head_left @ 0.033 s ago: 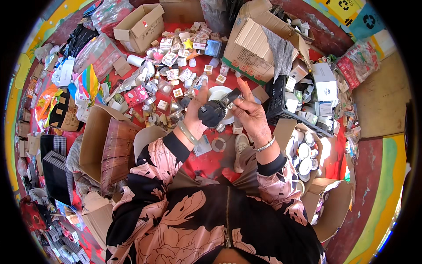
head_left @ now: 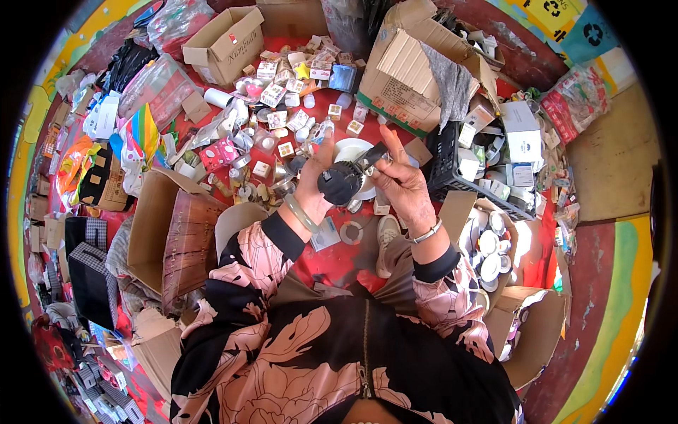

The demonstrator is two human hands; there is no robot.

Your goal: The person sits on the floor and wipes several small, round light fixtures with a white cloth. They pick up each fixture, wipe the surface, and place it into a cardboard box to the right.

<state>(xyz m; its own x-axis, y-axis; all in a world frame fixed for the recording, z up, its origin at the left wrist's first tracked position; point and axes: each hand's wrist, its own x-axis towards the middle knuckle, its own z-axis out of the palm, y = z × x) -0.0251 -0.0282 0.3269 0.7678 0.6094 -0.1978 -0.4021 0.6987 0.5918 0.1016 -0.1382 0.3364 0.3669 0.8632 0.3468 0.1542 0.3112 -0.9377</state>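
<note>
My left hand [head_left: 313,185], with a pale bangle at its wrist, is closed around a black round plastic piece [head_left: 340,184] with a ridged rim. My right hand [head_left: 407,189] pinches a small dark flat strip [head_left: 373,154] between thumb and fingers, its index finger pointing up. The strip lies close against the far side of the round piece; whether the two are joined I cannot tell. Partly hidden behind them is a white round dish [head_left: 352,150]. Below my hands, a white card [head_left: 325,234] and a clear ring-shaped piece [head_left: 351,232] lie on the red floor.
Small boxes and jars [head_left: 274,93] are heaped ahead. To the right stand a black crate [head_left: 452,166] of boxes and a carton of white round lids [head_left: 489,244]. An open carton [head_left: 152,226] is at left; a large torn carton [head_left: 402,85] stands far ahead.
</note>
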